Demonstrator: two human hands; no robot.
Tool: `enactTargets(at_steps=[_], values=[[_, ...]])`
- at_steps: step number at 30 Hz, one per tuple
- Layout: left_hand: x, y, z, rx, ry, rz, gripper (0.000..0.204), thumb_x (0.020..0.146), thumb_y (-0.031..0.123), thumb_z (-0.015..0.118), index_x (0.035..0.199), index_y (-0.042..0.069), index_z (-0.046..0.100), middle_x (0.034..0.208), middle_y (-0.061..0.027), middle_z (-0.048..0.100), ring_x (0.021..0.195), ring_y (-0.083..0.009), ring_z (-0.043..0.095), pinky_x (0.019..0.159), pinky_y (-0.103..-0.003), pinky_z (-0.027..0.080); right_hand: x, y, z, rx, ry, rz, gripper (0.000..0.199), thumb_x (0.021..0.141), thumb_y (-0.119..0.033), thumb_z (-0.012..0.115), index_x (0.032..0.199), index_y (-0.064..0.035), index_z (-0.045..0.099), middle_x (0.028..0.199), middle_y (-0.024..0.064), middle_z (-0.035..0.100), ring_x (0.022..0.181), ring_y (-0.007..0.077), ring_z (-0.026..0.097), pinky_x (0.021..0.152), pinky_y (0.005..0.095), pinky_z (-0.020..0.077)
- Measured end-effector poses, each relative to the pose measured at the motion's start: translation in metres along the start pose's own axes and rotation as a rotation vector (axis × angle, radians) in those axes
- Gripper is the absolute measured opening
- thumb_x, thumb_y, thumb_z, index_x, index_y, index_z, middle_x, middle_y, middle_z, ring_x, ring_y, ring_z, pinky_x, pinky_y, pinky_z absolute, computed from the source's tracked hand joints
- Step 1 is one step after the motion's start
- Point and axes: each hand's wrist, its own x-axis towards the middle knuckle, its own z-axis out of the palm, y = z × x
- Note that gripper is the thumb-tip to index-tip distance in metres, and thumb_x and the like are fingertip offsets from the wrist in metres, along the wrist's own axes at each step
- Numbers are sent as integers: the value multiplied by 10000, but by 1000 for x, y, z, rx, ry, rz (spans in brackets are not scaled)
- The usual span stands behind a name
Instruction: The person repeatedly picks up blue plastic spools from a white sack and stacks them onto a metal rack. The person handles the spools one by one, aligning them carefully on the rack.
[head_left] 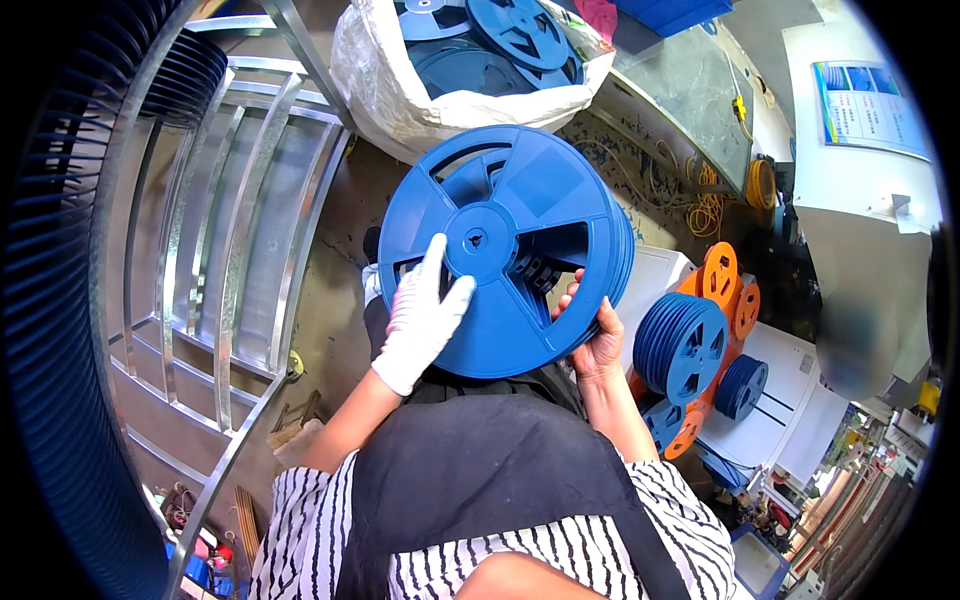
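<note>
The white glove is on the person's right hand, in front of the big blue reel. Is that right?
Not quite: the head view shows the white glove on the person's left hand, not the right. It is indeed in front of the big blue reel.

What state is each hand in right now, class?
Left hand: open, gloved, against the front blue reel.
Right hand: closed, holding that reel's edge.
</note>
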Motion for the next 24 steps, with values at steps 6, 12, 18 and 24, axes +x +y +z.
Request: enactTargets(at_steps=[6, 12, 18, 24], values=[[-3, 24, 7, -86, -36, -62, 820, 858, 418, 644, 1480, 64, 242, 1381, -259, 428, 1267, -388, 430, 1070, -444, 314, -18, -2, -10, -88, -35, -13, 586, 792, -236, 733, 1255, 24, 487, 1044, 144, 615, 963, 282, 655, 849, 437, 550], [-3, 51, -4, 326, 290, 347, 488, 797, 370, 704, 1214, 134, 613, 1177, -176, 541, 1086, -347, 500, 957, -452, 394, -36, -7, 2, -230, -23, -25, 568, 768, -250, 739, 1216, 8, 505, 974, 130, 646, 900, 272, 676, 832, 423, 547], [4, 71, 7, 43, 261, 554, 208, 761, 123, 740, 958, 85, 684, 963, -105, 631, 940, -271, 586, 851, -357, 468, -54, -9, 20, -434, 38, 4, 572, 675, -308, 783, 1095, 11, 562, 920, 142, 655, 835, 277, 687, 769, 401, 556], [-15, 68, 34, -128, 378, 494, 176, 728, 84, 744, 875, 86, 649, 928, -87, 634, 912, -271, 584, 837, -383, 450, -62, -4, 32, -440, 49, 23, 587, 670, -292, 785, 1117, 14, 560, 939, 150, 659, 856, 292, 684, 780, 412, 556]])
